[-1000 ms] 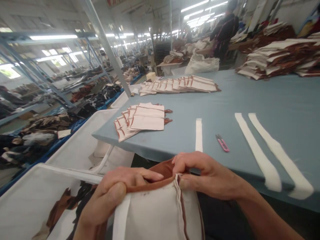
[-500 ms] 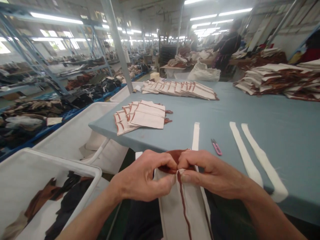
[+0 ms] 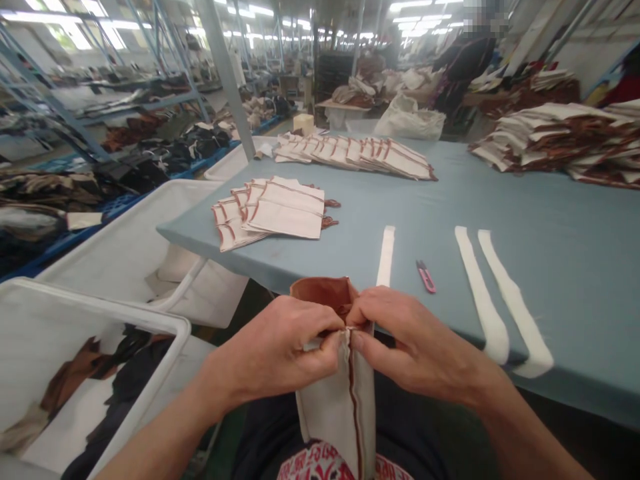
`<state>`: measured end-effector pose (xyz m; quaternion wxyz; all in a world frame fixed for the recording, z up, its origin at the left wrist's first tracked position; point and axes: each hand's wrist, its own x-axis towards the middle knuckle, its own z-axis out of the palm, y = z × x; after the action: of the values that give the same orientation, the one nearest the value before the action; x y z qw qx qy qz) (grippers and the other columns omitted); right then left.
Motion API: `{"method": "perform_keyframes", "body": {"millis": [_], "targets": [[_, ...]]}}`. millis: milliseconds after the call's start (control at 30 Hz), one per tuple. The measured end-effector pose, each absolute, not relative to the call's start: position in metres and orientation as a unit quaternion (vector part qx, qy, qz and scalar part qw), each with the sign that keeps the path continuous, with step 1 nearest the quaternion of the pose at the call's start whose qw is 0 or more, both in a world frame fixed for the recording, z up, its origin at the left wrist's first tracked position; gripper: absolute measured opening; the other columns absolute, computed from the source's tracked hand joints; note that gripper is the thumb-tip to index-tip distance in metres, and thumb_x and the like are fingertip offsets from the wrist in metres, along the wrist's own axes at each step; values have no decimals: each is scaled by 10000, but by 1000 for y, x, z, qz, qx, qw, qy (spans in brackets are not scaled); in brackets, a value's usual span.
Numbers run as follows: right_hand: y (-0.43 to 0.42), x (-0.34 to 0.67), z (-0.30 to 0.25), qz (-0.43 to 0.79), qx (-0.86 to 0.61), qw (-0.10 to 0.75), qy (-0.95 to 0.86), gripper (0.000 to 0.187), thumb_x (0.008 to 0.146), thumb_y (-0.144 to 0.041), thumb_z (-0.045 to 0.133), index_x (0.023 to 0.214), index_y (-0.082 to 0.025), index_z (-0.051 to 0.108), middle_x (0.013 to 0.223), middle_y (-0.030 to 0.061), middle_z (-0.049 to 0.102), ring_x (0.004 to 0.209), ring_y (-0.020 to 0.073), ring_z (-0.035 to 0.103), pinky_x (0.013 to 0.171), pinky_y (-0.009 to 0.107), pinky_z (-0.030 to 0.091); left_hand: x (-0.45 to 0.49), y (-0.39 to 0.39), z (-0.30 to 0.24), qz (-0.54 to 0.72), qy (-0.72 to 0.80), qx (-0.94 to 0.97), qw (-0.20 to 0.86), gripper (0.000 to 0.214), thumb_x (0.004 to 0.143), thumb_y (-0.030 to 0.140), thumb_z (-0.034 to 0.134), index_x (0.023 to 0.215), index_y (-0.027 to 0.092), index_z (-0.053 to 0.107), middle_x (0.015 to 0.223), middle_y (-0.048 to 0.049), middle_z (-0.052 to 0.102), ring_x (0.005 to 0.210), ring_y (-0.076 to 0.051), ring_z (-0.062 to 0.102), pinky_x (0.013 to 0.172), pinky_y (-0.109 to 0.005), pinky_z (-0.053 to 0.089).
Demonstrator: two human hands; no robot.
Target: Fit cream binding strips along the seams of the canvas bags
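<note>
Cream-coloured and seamed in rust-brown, the fabric piece [image 3: 325, 407] hangs over the person's lap, just short of the near edge of the blue-grey counter [image 3: 525, 200]. The left hand [image 3: 275, 347] and the right hand [image 3: 415, 347] meet at its top, one on each side of the seam. Each grip is closed tight on the cloth, thumb pressed against forefinger. Because the piece is pinched only at the top, the rest falls straight down under its own weight, and the seam runs plumb between the two thumbs. Above the fingers a rust-brown lining [image 3: 323, 293] stands up in a loose fold, free of either grip.

On the counter, within arm's reach of the right hand, lie pink snips [image 3: 426, 276] beside a narrow white strip [image 3: 387, 257]. Two longer white strips [image 3: 483, 293] lie farther right, their ends drooping over the edge. A fanned stack of similar pieces [image 3: 273, 213] lies to the left, and a longer row [image 3: 350, 157] lies behind it, all flat and overlapping so each trimmed edge shows. Tall piles [image 3: 560, 140] sit at the far right. White bins [image 3: 115, 233] stand below the counter's left end, the nearest holding dark and brown scraps. Another person [image 3: 465, 60] stands well away at the back.
</note>
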<state>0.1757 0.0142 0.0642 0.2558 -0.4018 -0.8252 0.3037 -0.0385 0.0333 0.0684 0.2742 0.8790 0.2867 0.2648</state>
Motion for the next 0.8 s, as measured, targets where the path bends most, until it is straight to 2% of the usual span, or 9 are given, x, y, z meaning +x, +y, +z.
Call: {"method": "perform_keyframes", "body": {"millis": [200,500,667,800], "targets": [[11,164,51,315,-406,320,-796,137,869,-179,498,733,-196,493,739,7,568,740,170,511,727,314,358,-37,28,59,300,343,764,457,213,831,135,496,682,127,648,578,47,559,519,-61,459,511,-151,359],[5,157,56,264,-408,328,-810,136,771,-160,579,696,-197,471,674,-17,538,664,142,477,655,286,323,-37,27,50,332,286,704,559,185,814,158,526,670,124,637,619,31,564,567,-76,478,552,-174,369],[0,158,59,268,-430,299,-808,163,728,-116,626,687,-191,487,682,-24,556,676,135,483,658,279,320,-37,24,47,350,241,695,580,214,881,223,596,685,137,614,702,8,570,637,-97,500,615,-195,403],[0,164,63,329,-398,291,-805,196,838,-170,698,733,-186,534,743,-28,592,721,128,509,691,262,359,-45,22,48,307,226,686,619,311,908,326,702,694,141,573,704,13,544,628,-95,464,596,-195,393]]}}
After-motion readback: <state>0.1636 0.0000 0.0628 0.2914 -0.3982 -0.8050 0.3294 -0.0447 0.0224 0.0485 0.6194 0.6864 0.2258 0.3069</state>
